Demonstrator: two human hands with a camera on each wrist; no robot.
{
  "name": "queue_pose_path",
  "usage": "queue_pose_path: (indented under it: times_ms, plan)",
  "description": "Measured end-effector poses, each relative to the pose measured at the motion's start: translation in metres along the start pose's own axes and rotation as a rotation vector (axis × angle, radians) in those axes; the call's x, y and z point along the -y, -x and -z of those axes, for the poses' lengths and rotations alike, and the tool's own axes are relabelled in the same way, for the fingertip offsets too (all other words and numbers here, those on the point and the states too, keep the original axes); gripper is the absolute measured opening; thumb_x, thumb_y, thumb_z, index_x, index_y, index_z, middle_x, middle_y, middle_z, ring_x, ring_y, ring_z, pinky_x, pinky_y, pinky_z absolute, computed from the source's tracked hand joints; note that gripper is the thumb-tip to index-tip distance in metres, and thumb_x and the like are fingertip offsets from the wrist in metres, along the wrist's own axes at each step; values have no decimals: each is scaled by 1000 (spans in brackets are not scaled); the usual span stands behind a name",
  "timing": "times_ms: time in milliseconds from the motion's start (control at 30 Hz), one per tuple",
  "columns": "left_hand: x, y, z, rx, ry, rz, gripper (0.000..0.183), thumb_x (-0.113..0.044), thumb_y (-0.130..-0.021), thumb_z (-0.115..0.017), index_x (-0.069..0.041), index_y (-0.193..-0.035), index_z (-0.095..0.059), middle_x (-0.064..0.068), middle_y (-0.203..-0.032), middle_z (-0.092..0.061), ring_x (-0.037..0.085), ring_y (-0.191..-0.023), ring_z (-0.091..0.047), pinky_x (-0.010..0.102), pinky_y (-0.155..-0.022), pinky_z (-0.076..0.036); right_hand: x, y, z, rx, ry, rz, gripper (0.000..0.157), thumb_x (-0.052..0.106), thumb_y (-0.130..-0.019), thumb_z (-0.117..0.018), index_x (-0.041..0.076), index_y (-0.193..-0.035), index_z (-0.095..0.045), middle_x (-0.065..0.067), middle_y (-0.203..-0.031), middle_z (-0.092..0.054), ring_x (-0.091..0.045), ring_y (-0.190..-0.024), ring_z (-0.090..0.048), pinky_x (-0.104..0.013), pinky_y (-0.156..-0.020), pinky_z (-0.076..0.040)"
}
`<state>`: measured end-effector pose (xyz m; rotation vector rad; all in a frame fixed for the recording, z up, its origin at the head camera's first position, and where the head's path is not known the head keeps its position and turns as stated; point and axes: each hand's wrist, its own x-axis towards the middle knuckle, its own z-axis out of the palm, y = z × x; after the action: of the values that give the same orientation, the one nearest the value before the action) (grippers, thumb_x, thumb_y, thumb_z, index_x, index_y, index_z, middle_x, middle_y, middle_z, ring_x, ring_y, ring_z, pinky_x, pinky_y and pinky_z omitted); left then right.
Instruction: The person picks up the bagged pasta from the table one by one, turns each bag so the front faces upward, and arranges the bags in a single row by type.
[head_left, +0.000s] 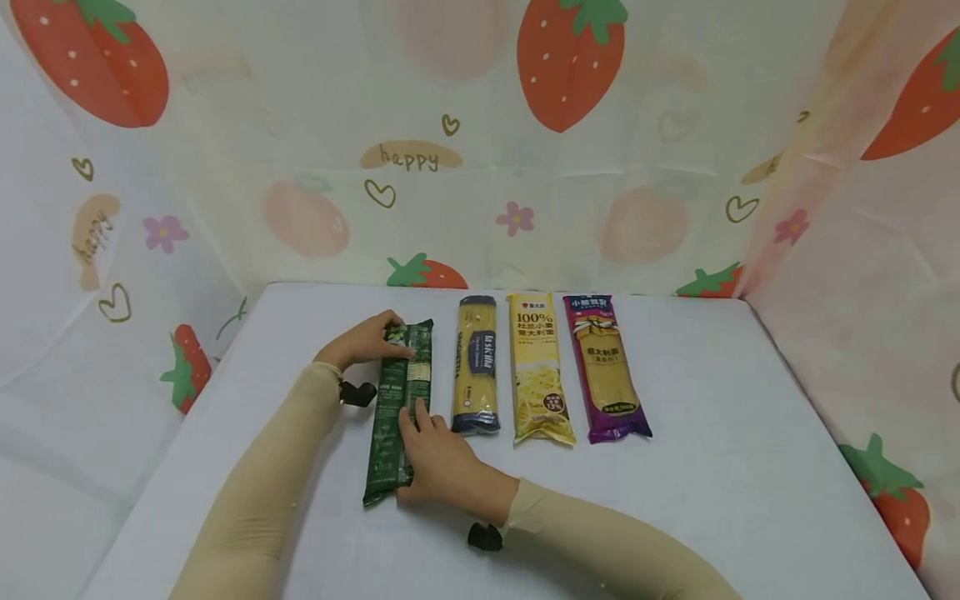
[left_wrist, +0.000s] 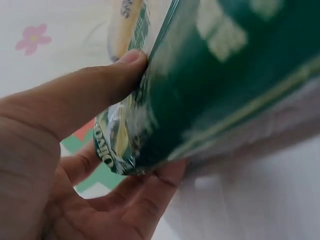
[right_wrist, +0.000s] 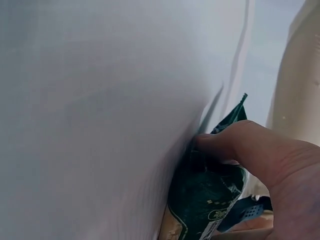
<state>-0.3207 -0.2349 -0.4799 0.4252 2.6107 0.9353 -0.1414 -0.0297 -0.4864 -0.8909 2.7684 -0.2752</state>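
A long green pasta packet (head_left: 392, 417) lies at a slight slant on the white table, left of the other packets. My left hand (head_left: 365, 342) grips its far end. In the left wrist view the thumb (left_wrist: 107, 80) lies on one side of the packet (left_wrist: 200, 95) and the fingers curl beneath it. Nearer to me, my right hand (head_left: 444, 467) holds the packet's lower right part. The right wrist view has that thumb (right_wrist: 225, 145) against the green wrapper (right_wrist: 202, 195); the other fingers are mostly hidden there.
To the right lie a blue-ended spaghetti packet (head_left: 475, 367), a yellow pasta packet (head_left: 536, 358) and a purple pasta packet (head_left: 609, 375), side by side. A strawberry-print cloth (head_left: 480, 200) stands behind the table (head_left: 720, 467).
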Motion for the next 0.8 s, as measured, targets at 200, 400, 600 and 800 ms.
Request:
queue_pose_path:
  times_ms: [200,400,600,800]
  plan:
    - [8,3,3,-7,44,9,68,-41,-101,-76,-4,-153,-50,28,-163,-42,51,-150,-39,68,-118,-39,-8,5,1,18,-72,14,116,52,-85,-91,5,-170,-27,-24,-175,-22,-39,-151,-45,-42,-109,-56]
    - [9,7,4,-8,123,31,69,-39,-101,-76,-5,-155,-49,25,-166,-39,50,-151,-39,66,-120,-38,-18,13,6,18,-135,44,115,47,-86,-91,6,-171,-26,-23,-176,-19,-41,-153,-42,-46,-113,-53]
    - [5,6,7,-29,150,-3,68,-40,-102,-76,-5,-155,-50,26,-167,-36,49,-153,-37,67,-120,-37,-28,21,11,-7,-257,81,112,40,-87,-91,6,-171,-25,-23,-176,-18,-44,-154,-39,-47,-117,-48]
    - [-2,4,8,-51,229,-47,63,-45,-106,-68,-7,-153,-51,25,-161,-44,45,-146,-48,65,-119,-39,-38,27,15,-54,-379,104,110,35,-88,-89,8,-172,-23,-20,-178,-14,-40,-158,-32,-47,-121,-44]
